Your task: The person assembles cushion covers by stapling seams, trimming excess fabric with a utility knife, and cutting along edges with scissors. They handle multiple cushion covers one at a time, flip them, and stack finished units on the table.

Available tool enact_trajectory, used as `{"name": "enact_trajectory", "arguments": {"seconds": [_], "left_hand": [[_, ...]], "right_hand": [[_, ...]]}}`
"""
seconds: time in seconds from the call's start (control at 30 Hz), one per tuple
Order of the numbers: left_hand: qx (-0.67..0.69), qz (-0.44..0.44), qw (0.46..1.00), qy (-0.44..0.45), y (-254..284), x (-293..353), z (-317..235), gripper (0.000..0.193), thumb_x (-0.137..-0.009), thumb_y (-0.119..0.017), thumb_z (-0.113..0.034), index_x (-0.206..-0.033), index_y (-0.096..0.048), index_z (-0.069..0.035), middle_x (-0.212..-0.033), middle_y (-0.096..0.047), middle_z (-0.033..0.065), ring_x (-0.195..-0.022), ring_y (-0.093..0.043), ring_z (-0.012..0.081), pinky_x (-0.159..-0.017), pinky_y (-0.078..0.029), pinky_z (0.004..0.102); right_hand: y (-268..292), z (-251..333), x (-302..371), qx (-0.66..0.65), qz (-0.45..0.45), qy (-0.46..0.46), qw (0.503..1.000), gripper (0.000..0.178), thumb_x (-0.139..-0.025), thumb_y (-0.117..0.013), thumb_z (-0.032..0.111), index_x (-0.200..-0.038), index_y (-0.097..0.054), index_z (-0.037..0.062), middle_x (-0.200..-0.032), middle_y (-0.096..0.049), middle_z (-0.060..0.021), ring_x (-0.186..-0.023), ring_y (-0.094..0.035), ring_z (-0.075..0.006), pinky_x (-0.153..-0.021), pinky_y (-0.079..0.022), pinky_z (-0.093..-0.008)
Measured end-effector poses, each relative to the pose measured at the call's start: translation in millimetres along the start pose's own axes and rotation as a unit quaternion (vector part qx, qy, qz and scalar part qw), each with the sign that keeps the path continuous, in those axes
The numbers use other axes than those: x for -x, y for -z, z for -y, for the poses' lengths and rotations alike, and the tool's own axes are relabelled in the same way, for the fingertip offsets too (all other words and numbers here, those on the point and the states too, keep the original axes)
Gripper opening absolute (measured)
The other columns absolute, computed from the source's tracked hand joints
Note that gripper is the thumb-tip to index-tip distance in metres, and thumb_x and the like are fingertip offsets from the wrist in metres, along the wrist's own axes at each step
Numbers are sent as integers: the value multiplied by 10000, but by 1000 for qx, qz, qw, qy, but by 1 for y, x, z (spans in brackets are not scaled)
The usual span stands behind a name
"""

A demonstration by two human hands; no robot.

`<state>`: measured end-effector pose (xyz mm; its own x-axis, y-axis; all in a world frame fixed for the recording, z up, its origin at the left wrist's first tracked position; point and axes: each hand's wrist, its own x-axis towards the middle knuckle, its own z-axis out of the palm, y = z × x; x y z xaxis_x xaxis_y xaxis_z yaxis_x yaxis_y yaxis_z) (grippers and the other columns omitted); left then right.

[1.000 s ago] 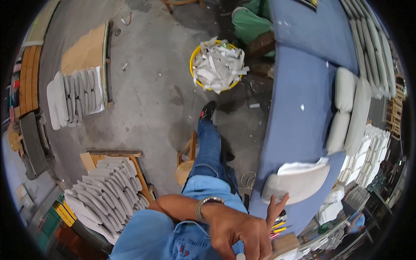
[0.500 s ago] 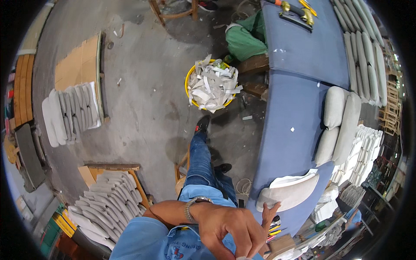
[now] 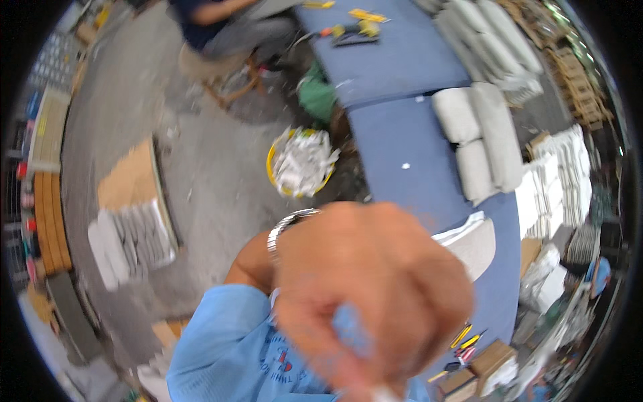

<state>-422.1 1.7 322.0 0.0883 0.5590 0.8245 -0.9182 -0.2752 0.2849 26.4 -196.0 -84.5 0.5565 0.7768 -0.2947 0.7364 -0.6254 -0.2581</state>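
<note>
The left hand [image 3: 375, 288] has risen to mid-frame, fingers pinched on a white bit [image 3: 385, 394] at the lower edge; the right hand is unseen, its grip untellable. The pad [image 3: 478, 251] on the tabletop [image 3: 395, 144], right of centre, seems light, soft, best held by its rim.

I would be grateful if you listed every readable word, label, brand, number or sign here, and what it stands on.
Light-blue fabric shirt: dark lettering around a small, partly red emblem, which I leave unquoted; the blurred left hand covers part of the shirt.
Silver metal wristwatch: only the band shows, with no readable figures.
Yellow-and-black handheld tool and brown cardboard boxes: any print is too small or blurred to read.
</note>
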Motion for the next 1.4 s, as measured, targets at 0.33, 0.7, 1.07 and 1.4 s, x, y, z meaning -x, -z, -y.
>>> {"name": "enact_trajectory", "arguments": {"seconds": [0.33, 0.7, 1.07, 1.4], "left_hand": [[-134, 122, 983, 24, -146, -21, 51, 304, -828, -735, -38, -578, -565, -67, -668, -667, 32, -532, -588, 135, -598, -562, 363], [186, 210, 957, 76, -277, 51, 254, 287, -958, -757, -205, -950, -761, 81, -921, -686, 193, -734, -653, 250, -682, -567, 338], [-417, 213, 755, 460, -176, 198, 380, 465, -929, -757, -243, -1298, -644, 17, -1276, -671, 199, -1196, -639, 339, -1026, -497, 399], [-717, -43, 487, 498, -15, 329, 435, 722, -956, -629, -483, -1466, -509, 14, -1365, -600, 278, -1263, -548, 457, -1093, -408, 514]], "right_hand": [[31, -30, 17, -302, -82, 98, 945, 480, -888, -695, 115, -1337, -621, -37, -1381, -622, -246, -1307, -582, -382, -1114, -447, -437], [-25, -155, 24, -545, -20, -43, 837, 490, -974, -702, 172, -1398, -540, -11, -1239, -668, -183, -1093, -663, -226, -942, -528, -341], [36, -152, 50, -678, 140, -96, 716, 555, -992, -690, 195, -1471, -478, 11, -1283, -678, -134, -1129, -657, -203, -916, -545, -316], [38, -96, -47, -619, 220, -112, 746, 822, -881, -817, 394, -1499, -445, 0, -1425, -586, -156, -1316, -542, -294, -1077, -444, -433]]}}
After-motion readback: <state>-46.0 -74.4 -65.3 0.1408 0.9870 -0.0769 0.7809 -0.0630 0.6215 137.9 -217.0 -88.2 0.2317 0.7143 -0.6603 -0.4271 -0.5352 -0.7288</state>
